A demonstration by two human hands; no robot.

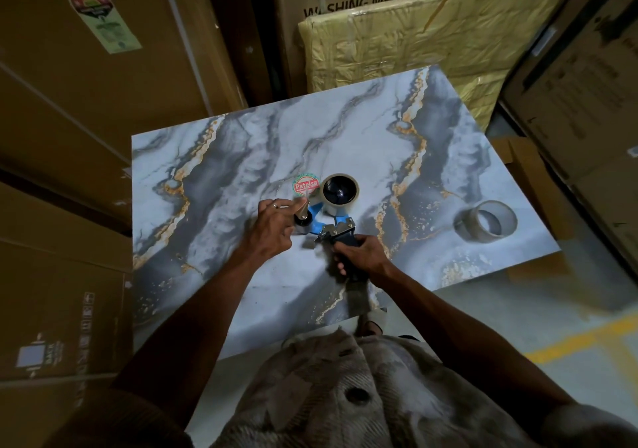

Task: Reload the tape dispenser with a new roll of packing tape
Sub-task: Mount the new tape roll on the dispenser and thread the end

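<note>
Holding the tape dispenser (333,221) by its dark handle, the right hand (362,256) has its grip closed round it — dispenser low over the marbled worktop (241,157). A roll (340,189) sits on its hub. Left hand (272,228) pinches the clear tape end (305,192) by the roller. Second roll (486,220) lies apart, right side of the worktop.

1. Our left hand (272,226) reaches forward, palm down, and its fingers (299,206) pinch together at the tips. A ring sits on one finger.
2. Our right hand (359,254) is closed in a fist, the knuckles turned to the right.
3. Both forearms are bare and come close together at the hands.
</note>
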